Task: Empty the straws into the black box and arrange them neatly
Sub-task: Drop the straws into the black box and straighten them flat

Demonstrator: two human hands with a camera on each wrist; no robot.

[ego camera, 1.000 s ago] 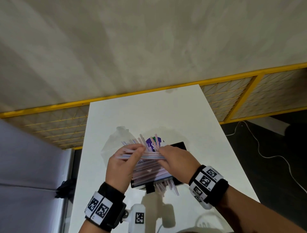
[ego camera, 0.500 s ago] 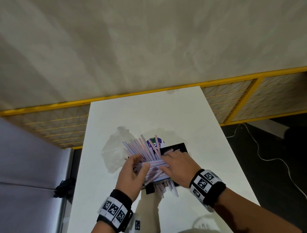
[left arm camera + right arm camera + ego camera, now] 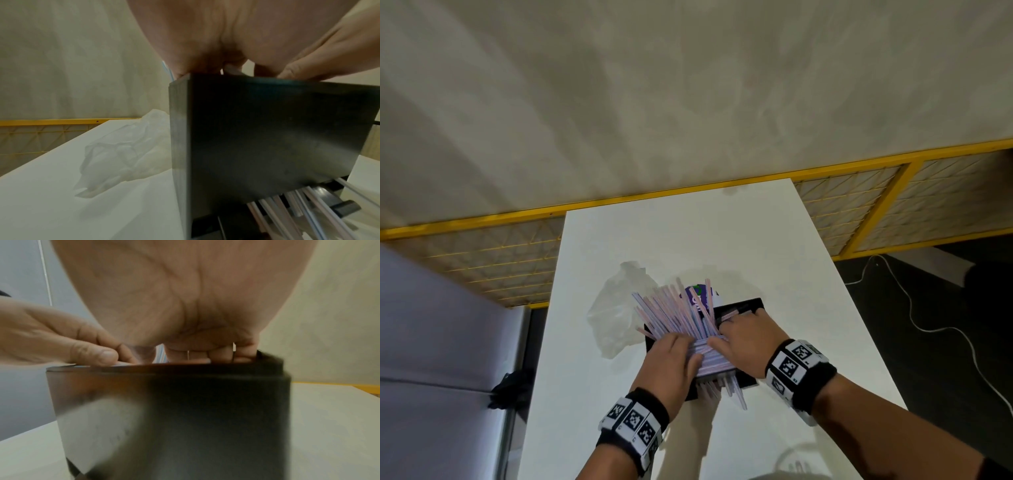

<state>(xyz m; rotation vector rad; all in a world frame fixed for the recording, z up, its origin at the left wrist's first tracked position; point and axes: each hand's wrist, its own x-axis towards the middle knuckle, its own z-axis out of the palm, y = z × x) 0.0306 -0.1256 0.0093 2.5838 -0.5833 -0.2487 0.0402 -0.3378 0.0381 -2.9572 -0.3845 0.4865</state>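
The black box (image 3: 746, 305) stands mid-table and fills the wrist views (image 3: 267, 138) (image 3: 205, 402). Pink and pale blue straws (image 3: 671, 313) fan out of its top toward the far left. A flatter bundle of straws (image 3: 710, 356) lies across the near part of the opening. My left hand (image 3: 671, 359) grips that bundle from the left, thumb on top. From the right, my right hand (image 3: 746, 339) holds it with fingers curled down into the box. More straws (image 3: 287, 211) stick out under the near wall.
A crumpled clear plastic bag (image 3: 616, 308) lies left of the box, also seen in the left wrist view (image 3: 123, 154). A purple package (image 3: 697, 294) sits just behind the straws. The white table (image 3: 688, 233) ends at a yellow mesh fence (image 3: 482, 260); a cable lies on the floor at right.
Both hands have come down with the straw bundle from above the box onto its opening. The left hand has moved right and nearer; more straws now fan out at the far left.
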